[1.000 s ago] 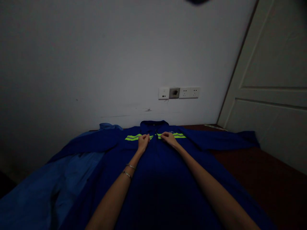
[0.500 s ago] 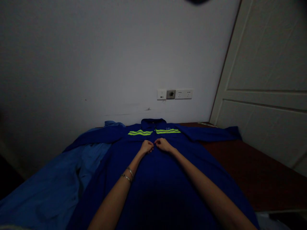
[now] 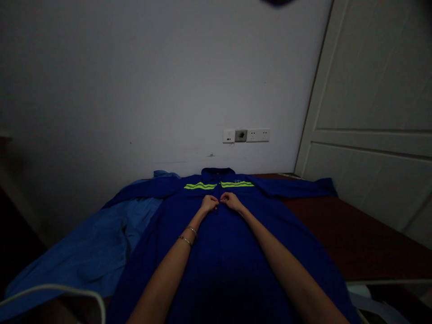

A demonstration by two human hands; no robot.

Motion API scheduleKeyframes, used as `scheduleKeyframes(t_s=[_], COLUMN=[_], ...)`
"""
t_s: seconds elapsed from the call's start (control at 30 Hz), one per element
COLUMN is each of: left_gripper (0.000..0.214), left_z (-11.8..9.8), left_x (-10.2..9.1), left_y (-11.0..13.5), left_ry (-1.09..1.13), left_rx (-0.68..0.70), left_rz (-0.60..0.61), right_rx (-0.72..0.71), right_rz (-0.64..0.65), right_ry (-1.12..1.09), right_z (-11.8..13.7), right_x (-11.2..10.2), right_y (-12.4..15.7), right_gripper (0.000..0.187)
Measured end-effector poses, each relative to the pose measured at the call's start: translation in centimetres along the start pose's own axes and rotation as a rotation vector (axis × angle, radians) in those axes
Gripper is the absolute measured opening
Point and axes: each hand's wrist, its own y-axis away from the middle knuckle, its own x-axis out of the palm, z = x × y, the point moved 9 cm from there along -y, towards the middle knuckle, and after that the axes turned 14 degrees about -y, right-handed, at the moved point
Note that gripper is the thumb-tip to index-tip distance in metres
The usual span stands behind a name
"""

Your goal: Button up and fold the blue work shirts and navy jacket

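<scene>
A dark blue work jacket [image 3: 219, 243] lies spread front side up, its collar [image 3: 218, 171] toward the wall and its sleeves stretched out to both sides. Yellow-green reflective strips [image 3: 237, 184] cross the chest. My left hand [image 3: 209, 203], with bracelets on the wrist, pinches the jacket's front at the middle line, just below the strips. Close beside it, my right hand [image 3: 231, 201] pinches the other side of the front opening. The fingertips nearly meet, and the small detail between them is too dark to make out.
Lighter blue cloth [image 3: 84, 252] lies rumpled under the left sleeve. On the right shows a dark red-brown surface [image 3: 324, 234], bounded by a white panelled door [image 3: 364, 180]. Sockets [image 3: 258, 135] sit on the wall behind. A white cable [image 3: 60, 287] curves at lower left.
The view has shifted slightly, bringing the white cable into sight at lower left. Both hands stay pinched at nearly the same spot on the jacket's front.
</scene>
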Motion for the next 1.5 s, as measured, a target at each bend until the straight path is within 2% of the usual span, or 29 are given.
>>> scheduleKeyframes(t_s=[0.3,0.4,0.5,0.77,0.9,1.03,1.23,1.3,1.43,1.5], left_gripper=[0.015,0.016,0.007,0.003,0.006,0.008,0.011,0.016,0.021,0.022], left_z=[-0.4,-0.2,0.2,0.5,0.5,0.3,-0.1,-0.2,-0.1,-0.1], left_x=[-0.1,-0.2,-0.3,-0.5,-0.5,-0.4,-0.7,-0.9,-1.0,-1.1], left_y=[0.4,0.0,-0.6,-0.6,-0.2,0.0,0.6,0.7,0.7,0.7], left_ry=[0.017,0.041,0.063,0.134,0.159,0.179,0.215,0.241,0.278,0.272], left_rx=[0.016,-0.002,-0.028,-0.024,-0.011,0.015,0.067,0.086,0.093,0.096], left_rz=[0.007,-0.045,-0.086,-0.015,0.022,0.044,0.052,0.045,0.027,0.012], right_rx=[0.129,0.146,0.154,0.186,0.131,0.016,-0.260,-0.203,0.049,0.086], right_rz=[0.010,0.023,0.016,-0.047,-0.058,-0.055,-0.038,-0.027,0.017,0.027], right_ry=[-0.137,-0.152,-0.163,-0.190,-0.151,-0.081,0.124,0.114,-0.003,-0.010], right_z=[-1.4,-1.5,-1.5,-1.4,-0.3,1.4,4.5,4.0,1.9,1.9], right_x=[0.1,0.0,-0.1,0.1,0.1,-0.2,-0.2,-0.2,0.1,0.3], right_y=[-1.2,-1.5,-1.6,-1.1,-0.5,0.4,1.5,1.4,1.2,1.3], right_gripper=[0.014,0.011,0.009,0.009,0.009,0.008,0.009,0.011,0.017,0.023])
